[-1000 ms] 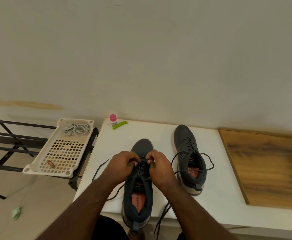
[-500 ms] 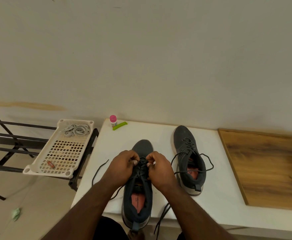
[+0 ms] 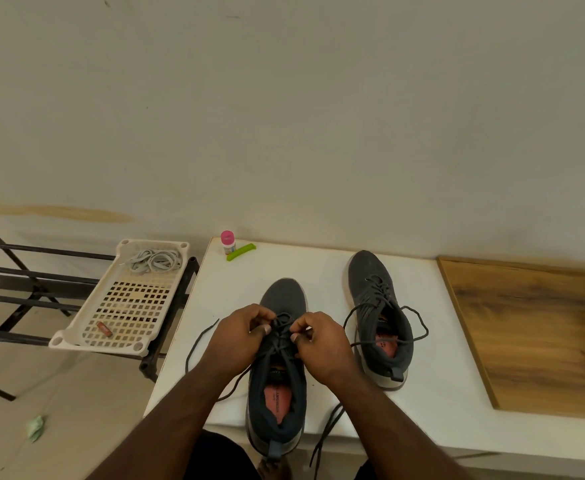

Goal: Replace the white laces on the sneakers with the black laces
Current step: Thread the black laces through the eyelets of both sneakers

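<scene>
1 head view, looking forward and down, close over white table (image 3: 325, 271), wide-angle, probably distorted.

Both sneakers, the near one (image 3: 277, 362) and the far one (image 3: 377, 313), look like matt dark-grey knit cloth, with pale, smooth rubbery soles and a soft pinkish insole lining. The black laces (image 3: 386, 327) are thin, matt woven cord. The table (image 3: 322, 268) top is smooth, matt white, probably laminate. At its right edge lies a board (image 3: 540, 334) of brown wood grain with a faint sheen. The tray (image 3: 124, 299) is cream plastic, perforated and slightly glossy; the white laces (image 3: 154, 261) in it are flat woven cloth. The rack (image 3: 24, 282) is matt black metal bar. The wall is flat, matt paint.
</scene>
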